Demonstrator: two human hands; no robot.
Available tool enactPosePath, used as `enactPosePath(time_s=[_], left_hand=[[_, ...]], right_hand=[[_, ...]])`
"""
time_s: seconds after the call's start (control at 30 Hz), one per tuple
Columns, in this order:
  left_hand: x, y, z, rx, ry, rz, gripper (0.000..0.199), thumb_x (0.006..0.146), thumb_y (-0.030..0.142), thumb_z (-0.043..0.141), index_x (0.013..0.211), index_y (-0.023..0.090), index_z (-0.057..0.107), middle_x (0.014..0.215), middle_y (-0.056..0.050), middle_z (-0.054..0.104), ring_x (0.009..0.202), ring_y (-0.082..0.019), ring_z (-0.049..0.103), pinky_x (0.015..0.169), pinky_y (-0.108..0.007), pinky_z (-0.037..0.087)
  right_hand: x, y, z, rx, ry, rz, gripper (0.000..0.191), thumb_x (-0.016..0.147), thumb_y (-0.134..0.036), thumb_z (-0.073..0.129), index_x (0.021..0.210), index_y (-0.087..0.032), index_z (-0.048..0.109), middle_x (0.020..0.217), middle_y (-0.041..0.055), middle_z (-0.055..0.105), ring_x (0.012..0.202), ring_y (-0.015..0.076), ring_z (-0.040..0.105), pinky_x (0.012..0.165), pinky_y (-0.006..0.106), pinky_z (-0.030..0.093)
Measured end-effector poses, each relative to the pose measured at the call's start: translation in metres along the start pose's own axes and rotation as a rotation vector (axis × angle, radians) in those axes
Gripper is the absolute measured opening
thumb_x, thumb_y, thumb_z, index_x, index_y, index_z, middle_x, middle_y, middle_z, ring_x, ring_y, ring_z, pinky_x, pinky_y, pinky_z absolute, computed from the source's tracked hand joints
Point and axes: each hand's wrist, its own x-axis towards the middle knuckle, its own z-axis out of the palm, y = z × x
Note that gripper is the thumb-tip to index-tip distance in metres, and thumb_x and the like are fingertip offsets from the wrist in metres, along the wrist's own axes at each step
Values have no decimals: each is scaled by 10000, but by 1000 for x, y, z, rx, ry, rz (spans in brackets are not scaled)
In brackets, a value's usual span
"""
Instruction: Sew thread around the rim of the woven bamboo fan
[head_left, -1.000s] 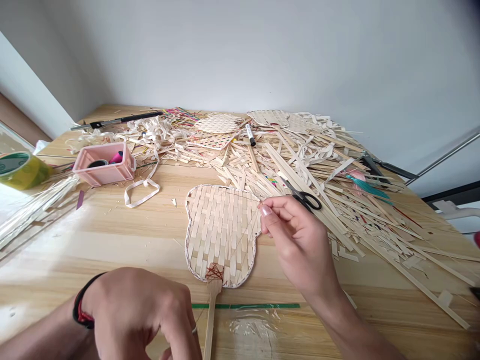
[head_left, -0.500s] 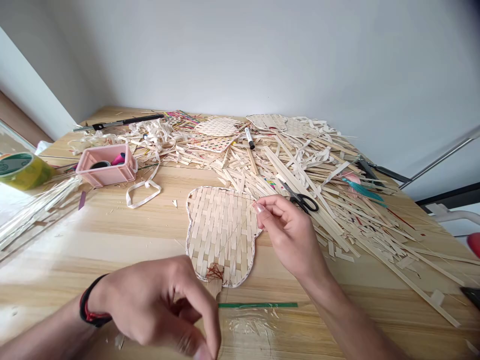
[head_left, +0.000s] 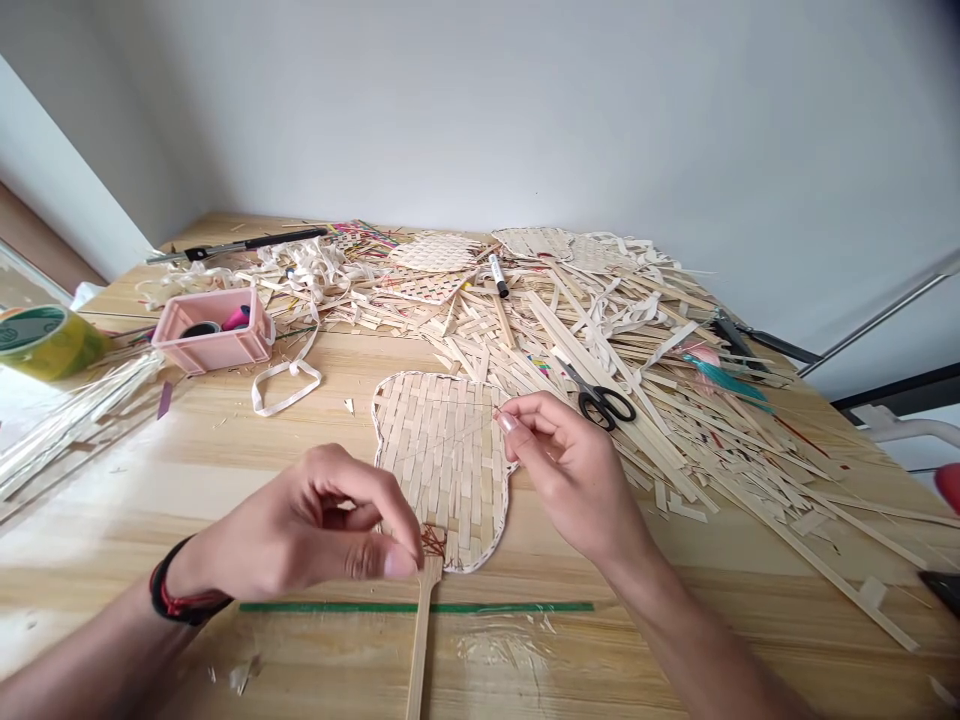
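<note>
A woven bamboo fan (head_left: 442,450) with a bound edge lies on the table, its wooden handle (head_left: 421,640) pointing toward me. Reddish thread crosses where handle and weave meet. My right hand (head_left: 562,465) is pinched over the fan's right edge, on something too small to make out. Above the lower left of the fan, my left hand (head_left: 337,525) has thumb and forefinger pressed together; what they hold cannot be made out. A faint thin line runs over the weave between the hands. Under the handle lies a green strip (head_left: 337,607).
Black scissors (head_left: 606,405) lie right of the fan among bamboo strips (head_left: 675,430). A pink basket (head_left: 214,352) with spools, a white ribbon loop (head_left: 289,400) and a tape roll (head_left: 45,340) are at the left. A marker (head_left: 499,275) lies at the back.
My left hand has risen away from the table's front edge, uncovering the handle and the green strip's left part. My right hand has shifted slightly left.
</note>
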Motion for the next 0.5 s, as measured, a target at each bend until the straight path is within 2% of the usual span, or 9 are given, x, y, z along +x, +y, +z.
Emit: enactPosePath(time_s=[0.1,0.2,0.3,0.37,0.5], left_hand=[[0,0,3,96,-200,2,165,910,315,803,855,172,865,603,-36,657,546,-111,439,513,-278,300],[-2,6,7,160,-262,37,143,923,286,785,857,204,882,567,-40,665,539,-127,505,547,-293,382],[-10,19,13,223,-207,77,158,949,267,748,887,224,887,555,-39,679,584,-155,615,628,-294,499],[-19,28,17,327,-134,89,164,952,289,748,872,241,882,572,-38,695,616,-166,643,631,-283,520],[-40,40,24,455,-60,86,191,993,293,700,910,281,872,629,-22,726,646,-168,658,656,-281,531]], right_hand=[[1,1,-1,8,41,-13,192,965,-385,632,924,-200,666,699,-5,618,641,163,593,613,290,468],[4,5,-2,16,71,-2,198,961,-389,633,920,-197,660,695,-6,615,632,163,586,602,291,464],[9,9,-2,19,64,23,220,954,-406,639,921,-190,658,689,-3,615,623,164,579,589,293,450],[11,11,-2,31,52,34,237,949,-420,641,921,-186,655,686,-3,614,613,161,568,580,294,437],[13,14,-3,56,34,38,243,945,-427,641,927,-185,654,691,-5,613,615,157,553,587,300,425]])
